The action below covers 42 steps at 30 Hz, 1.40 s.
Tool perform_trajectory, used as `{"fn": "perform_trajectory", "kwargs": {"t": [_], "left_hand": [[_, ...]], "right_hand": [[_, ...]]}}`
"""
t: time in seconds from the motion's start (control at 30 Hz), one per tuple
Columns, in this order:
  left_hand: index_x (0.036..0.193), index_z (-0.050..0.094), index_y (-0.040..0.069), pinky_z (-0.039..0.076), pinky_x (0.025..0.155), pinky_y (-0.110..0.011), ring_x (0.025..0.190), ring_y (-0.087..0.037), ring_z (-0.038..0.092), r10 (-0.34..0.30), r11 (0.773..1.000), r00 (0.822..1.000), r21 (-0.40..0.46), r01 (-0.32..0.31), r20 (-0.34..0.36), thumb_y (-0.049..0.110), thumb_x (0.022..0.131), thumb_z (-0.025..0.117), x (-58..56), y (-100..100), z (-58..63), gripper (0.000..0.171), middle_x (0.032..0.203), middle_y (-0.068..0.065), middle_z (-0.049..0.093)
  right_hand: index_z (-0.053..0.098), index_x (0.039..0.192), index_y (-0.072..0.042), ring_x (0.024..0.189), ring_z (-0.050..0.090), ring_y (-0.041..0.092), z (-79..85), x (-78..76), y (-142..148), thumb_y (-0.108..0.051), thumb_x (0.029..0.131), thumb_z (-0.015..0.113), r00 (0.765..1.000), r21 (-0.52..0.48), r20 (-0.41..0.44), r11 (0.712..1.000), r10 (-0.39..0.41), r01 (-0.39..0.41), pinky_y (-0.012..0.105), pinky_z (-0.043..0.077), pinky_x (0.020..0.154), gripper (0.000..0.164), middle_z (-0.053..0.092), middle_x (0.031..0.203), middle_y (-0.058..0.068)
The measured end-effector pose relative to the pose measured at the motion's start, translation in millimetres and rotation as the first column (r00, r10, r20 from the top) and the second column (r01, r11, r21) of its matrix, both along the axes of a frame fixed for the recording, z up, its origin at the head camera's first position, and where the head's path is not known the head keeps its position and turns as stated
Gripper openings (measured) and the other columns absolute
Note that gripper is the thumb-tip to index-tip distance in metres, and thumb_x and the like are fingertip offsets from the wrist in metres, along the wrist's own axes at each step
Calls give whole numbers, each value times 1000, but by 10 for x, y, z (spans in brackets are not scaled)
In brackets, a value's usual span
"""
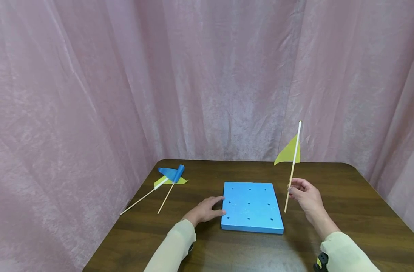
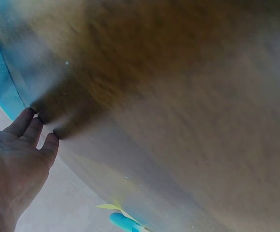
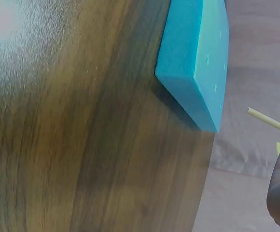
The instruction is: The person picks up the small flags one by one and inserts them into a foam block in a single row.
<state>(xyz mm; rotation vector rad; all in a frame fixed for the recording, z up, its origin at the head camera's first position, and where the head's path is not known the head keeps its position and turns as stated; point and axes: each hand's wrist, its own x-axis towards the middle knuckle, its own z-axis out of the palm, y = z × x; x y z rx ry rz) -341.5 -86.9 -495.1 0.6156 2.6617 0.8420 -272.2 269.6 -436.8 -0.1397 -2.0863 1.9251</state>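
Observation:
A blue foam board (image 1: 249,207) with rows of small holes lies flat on the table. At its left edge rests my left hand (image 1: 204,210), thumb and fingers spread, fingertips right at the side. To the right of the board, my right hand (image 1: 306,197) pinches the wooden stick of a yellow pennant flag (image 1: 288,151) between thumb and fingers. This flag stands nearly upright, cloth at the top, its bare lower end (image 3: 265,118) sticking out below the hand. In the right wrist view the board (image 3: 212,63) shows its thick side and corner.
On the left of the wooden table (image 1: 142,241) lie a blue flag (image 1: 173,174) and another yellow flag (image 1: 182,181), crossed, their sticks toward me. A pink curtain (image 1: 207,83) hangs behind the table and along its sides.

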Motion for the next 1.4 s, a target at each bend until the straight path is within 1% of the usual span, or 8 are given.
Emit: {"fn": "perform_trajectory", "kwargs": {"t": [0.13, 0.3, 0.47, 0.63, 0.9, 1.17, 1.4], "left_hand": [[151, 42, 32, 32, 107, -62, 141, -33, 33, -2, 1000, 1000, -8, 2, -2, 54, 94, 61, 0, 5, 4, 64, 154, -6, 38], [151, 42, 31, 32, 107, -62, 141, -33, 34, 1, 1000, 1000, -4, -1, 0, 53, 94, 61, 6, 7, 16, 64, 155, -6, 37], [151, 42, 31, 32, 107, -63, 141, -34, 33, -1, 1000, 1000, -3, 1, 3, 53, 95, 60, 16, 12, 14, 63, 155, -6, 37], [151, 42, 31, 33, 106, -63, 141, -35, 34, -4, 1000, 1000, 1, 4, 4, 53, 94, 61, 21, 7, 8, 63, 155, -7, 37], [151, 42, 31, 33, 106, -63, 141, -34, 33, 0, 1000, 1000, 3, 0, 5, 54, 94, 60, 20, 7, -6, 64, 155, -6, 37], [151, 42, 31, 32, 107, -62, 141, -34, 33, -6, 1000, 1000, 0, 6, 6, 54, 94, 60, 8, 20, -6, 63, 155, -6, 37], [150, 43, 31, 33, 106, -63, 141, -35, 33, -1, 1000, 1000, 9, 1, 13, 53, 94, 61, 19, 35, 14, 63, 155, -7, 37]], "right_hand": [[59, 113, 0, 76, 60, 9, -16, 7, -62, -1, 94, 63, 1000, 30, 6, 999, 14, -15, 23, 54, 68, 19, 60, 85, -4], [56, 118, 4, 81, 59, 10, -35, 14, -113, -3, 96, 62, 999, 71, 17, 997, 40, -41, 25, 55, 73, 23, 61, 92, 3], [55, 119, 5, 83, 58, 11, -68, 19, -154, -2, 96, 61, 998, 74, 21, 995, 67, -69, 24, 55, 74, 24, 60, 97, 8], [56, 116, 5, 82, 58, 10, -134, 3, -213, 2, 94, 62, 997, 49, 13, 996, 78, -78, 23, 54, 72, 23, 60, 96, 9], [56, 116, 7, 81, 57, 12, -167, 23, -297, 3, 93, 62, 995, 86, 15, 991, 100, -101, 27, 55, 72, 24, 60, 93, 7], [56, 115, 9, 82, 58, 12, -196, 30, -322, 5, 92, 62, 993, 82, 7, 989, 121, -121, 26, 55, 73, 24, 62, 94, 11], [56, 116, 8, 85, 57, 15, -214, 55, -340, 4, 92, 62, 992, 98, 43, 988, 117, -120, 26, 54, 74, 25, 61, 99, 16]]}}
